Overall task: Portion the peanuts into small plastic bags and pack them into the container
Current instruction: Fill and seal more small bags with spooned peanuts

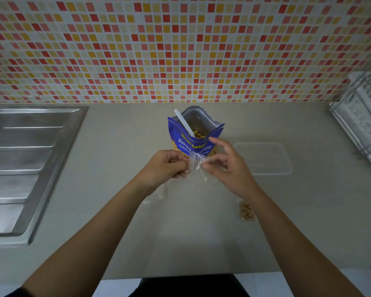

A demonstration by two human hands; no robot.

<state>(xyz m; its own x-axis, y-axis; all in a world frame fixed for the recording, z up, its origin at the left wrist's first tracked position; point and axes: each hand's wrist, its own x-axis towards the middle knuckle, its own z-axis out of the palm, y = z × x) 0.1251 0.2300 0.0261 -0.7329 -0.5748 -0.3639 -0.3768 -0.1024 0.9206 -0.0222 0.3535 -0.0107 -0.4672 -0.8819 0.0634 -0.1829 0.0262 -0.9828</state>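
STEP: open small bag [196, 166] | left hand [167, 163], right hand [225, 162] — fingertips pinched on rim | ADVICE: part rim evenly — avoid tearing.

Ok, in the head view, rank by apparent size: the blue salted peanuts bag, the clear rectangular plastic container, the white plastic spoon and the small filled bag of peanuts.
1-2. Clear rectangular plastic container and blue salted peanuts bag: too alike to rank; hands hide the bag's base.
3. White plastic spoon, partly inside the bag.
4. Small filled bag of peanuts.

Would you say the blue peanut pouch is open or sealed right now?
Open: the blue peanut pouch stands upright, mouth spread, with a white spoon and peanuts visible inside.
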